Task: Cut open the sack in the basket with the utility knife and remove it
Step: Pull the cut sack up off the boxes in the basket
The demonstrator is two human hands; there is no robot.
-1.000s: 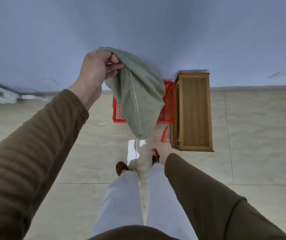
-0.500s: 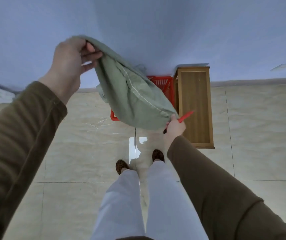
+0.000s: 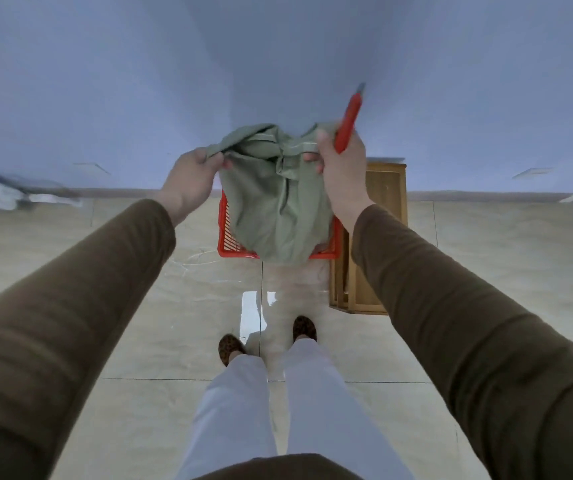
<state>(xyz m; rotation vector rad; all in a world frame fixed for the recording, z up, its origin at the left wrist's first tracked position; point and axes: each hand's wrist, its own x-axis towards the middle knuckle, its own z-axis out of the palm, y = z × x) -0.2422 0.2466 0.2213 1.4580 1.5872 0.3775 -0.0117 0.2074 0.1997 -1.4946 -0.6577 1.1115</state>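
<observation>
A limp grey-green sack (image 3: 278, 202) hangs in the air in front of me, above the red plastic basket (image 3: 226, 233) that stands on the floor by the wall. My left hand (image 3: 191, 181) pinches the sack's upper left edge. My right hand (image 3: 338, 164) grips the sack's upper right edge and also holds the red utility knife (image 3: 349, 121), which points up and away with its blade tip showing. The sack hides most of the basket's inside.
A low wooden stool or stand (image 3: 378, 237) sits right of the basket against the blue-grey wall. My feet (image 3: 267, 337) stand on glossy beige floor tiles just behind the basket.
My left hand came down and inward. My right hand rose from the sack's bottom corner to its top right edge, so the sack now hangs bunched between both hands and the knife points upward.
</observation>
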